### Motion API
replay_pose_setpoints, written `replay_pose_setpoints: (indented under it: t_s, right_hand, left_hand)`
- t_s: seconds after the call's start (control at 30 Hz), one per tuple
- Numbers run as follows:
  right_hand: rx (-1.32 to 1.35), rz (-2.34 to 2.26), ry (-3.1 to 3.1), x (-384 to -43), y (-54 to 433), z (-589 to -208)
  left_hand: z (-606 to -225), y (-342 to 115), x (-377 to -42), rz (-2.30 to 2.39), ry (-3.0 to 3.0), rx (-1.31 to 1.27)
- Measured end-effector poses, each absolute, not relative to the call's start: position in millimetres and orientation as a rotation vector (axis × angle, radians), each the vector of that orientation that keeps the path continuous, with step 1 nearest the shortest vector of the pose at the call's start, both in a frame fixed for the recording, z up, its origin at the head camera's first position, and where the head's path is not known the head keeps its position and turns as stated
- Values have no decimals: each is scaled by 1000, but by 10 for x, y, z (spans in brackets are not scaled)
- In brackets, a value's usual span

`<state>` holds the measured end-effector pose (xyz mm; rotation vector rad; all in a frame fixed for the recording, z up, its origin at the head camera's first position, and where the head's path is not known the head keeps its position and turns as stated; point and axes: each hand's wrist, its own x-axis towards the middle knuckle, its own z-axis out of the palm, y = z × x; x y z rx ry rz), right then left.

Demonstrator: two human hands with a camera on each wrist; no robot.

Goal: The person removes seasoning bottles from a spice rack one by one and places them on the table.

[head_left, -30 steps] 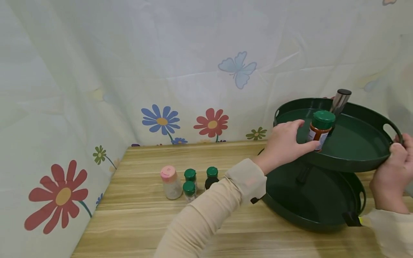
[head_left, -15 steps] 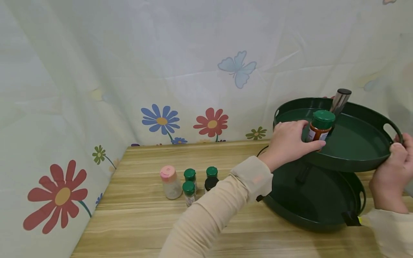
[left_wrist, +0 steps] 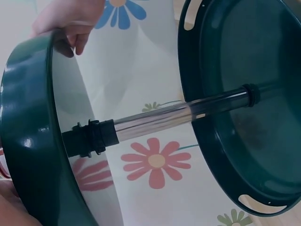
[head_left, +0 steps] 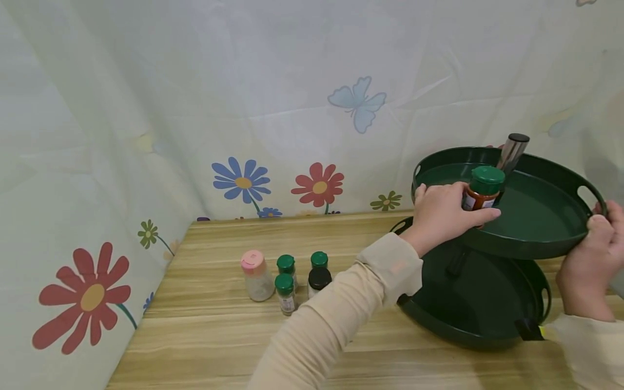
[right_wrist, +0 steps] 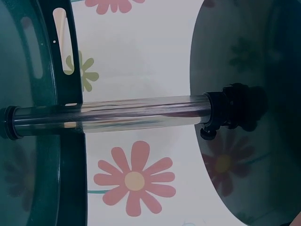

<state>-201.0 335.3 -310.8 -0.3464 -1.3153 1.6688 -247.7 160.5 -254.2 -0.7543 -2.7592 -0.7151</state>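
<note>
My left hand (head_left: 439, 216) holds a spice jar (head_left: 486, 181) with a green lid and red-brown contents, thumb across its front. The jar stands upright inside the upper tray (head_left: 546, 211) of a dark green two-tier stand, close to its near left rim. With my right hand (head_left: 592, 254) I grip that tray's cut-out handle at the right. A shiny metal post (head_left: 513, 151) rises through the upper tier, and the round lower tray (head_left: 478, 309) lies beneath. Seen from the left wrist, the post (left_wrist: 155, 120) joins both tiers, and the right hand (left_wrist: 70, 19) sits at the upper rim.
Left of the stand, on the wood-grain table (head_left: 209, 336), are a pink-capped shaker (head_left: 258, 276), several small green-lidded jars (head_left: 286, 295) and a black-lidded jar (head_left: 319, 279). A flowered curtain (head_left: 273, 108) hangs behind the table.
My left hand has slid slightly right around the jar, its thumb now reaching further across the front. The sleeve shifted right too, uncovering more of the small jars. My right hand keeps its grip.
</note>
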Motion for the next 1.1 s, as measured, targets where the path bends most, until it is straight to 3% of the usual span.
replay_pose_setpoints:
  t_s: [0.37,1.1]
  right_hand:
    - [-358,1652,-1337,-1998,3334,-3109]
    - [-363,1598,-1404,-1986,3329,-3121]
  left_hand:
    - [-2561,1586,-2472,-801,-2713,-761]
    - [-2460,1455,-2434,-1425,-2561,-804]
